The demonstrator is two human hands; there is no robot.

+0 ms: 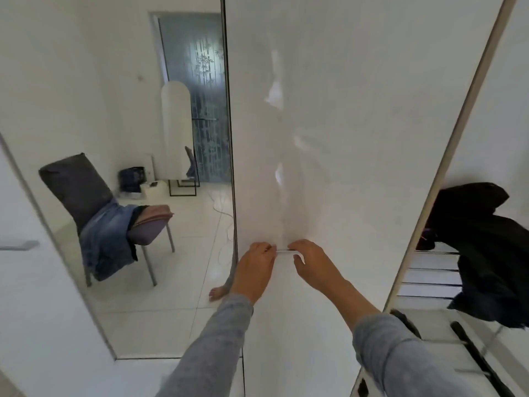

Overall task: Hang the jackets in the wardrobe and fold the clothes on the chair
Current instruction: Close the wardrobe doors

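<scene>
A white wardrobe door (343, 124) fills the middle of the head view. Both my hands grip its small silver handle (283, 252): my left hand (253, 267) at the handle's left end, my right hand (313, 263) at its right end. To the right, the wardrobe is open and a black jacket (483, 253) hangs inside. At the left, seen in a mirror panel, a grey chair (77, 187) holds blue jeans (106, 239) and pink and purple clothes (151, 222) piled on its seat.
A tall white floor lamp (175, 130) and a frosted glass door (200, 96) stand at the back. A dark bag (131, 179) sits on the white tiled floor. Shelves (429, 273) and a black hanger (481, 362) lie inside the wardrobe at lower right.
</scene>
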